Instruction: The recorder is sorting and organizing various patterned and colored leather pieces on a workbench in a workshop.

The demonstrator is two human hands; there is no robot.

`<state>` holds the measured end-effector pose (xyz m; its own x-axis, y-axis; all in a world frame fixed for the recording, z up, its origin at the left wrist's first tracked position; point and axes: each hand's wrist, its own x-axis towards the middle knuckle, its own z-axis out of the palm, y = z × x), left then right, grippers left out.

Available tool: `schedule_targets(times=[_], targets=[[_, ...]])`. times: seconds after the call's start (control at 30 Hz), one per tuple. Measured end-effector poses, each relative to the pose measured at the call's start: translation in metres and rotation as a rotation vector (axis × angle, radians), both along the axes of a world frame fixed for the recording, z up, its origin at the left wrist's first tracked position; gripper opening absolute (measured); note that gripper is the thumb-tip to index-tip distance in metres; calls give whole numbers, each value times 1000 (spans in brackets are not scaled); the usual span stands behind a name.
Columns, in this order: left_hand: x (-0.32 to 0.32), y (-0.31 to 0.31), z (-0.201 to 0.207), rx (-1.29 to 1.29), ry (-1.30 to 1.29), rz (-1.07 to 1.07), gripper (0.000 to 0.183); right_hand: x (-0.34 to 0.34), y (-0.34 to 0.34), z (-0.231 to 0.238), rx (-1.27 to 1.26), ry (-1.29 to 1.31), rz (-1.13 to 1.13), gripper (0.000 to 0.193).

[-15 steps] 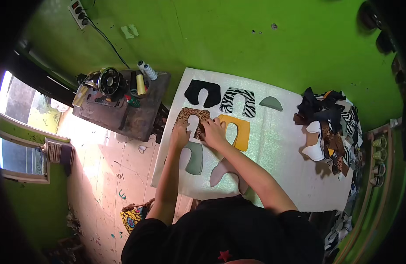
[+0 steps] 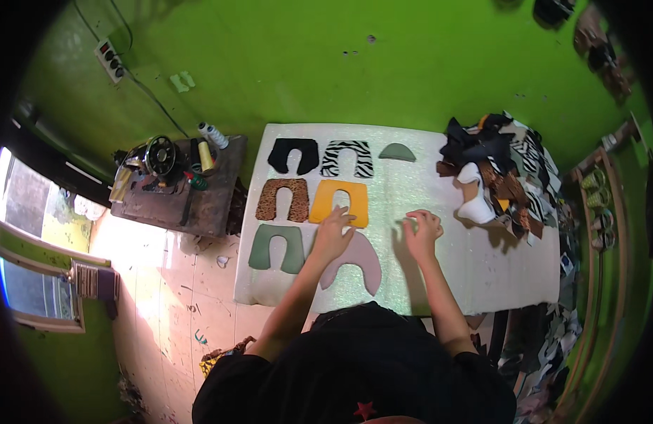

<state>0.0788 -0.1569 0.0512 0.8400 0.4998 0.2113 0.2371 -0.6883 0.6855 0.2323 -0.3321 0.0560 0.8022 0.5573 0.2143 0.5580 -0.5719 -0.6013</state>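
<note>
Arranging step, apparently. Yellow U-shaped cut piece (image 2: pixel 359 203) laid at left hand's (image 2: pixel 333 234) 12 o'clock; fingers spread over its lower edge, contact unclear. Right hand (image 2: pixel 424 234) raised at 3 o'clock, loosely curled, unloaded. Light, flat touch probably called for next.

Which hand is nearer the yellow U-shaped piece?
Left. The left hand is at the lower edge of the yellow U-shaped piece, fingers overlapping it; the right hand is well apart, off to its right.
</note>
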Motion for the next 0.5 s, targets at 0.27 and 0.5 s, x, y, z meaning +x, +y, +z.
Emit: schedule_targets(times=[0.27,0.5], targets=[[60,-97,44,-305,-167,-268,44,25,-80,24,108,-33,-251,18],[109,-152,53,-266,-153,-409,42,65,-141,59,180,-189,-311,19]])
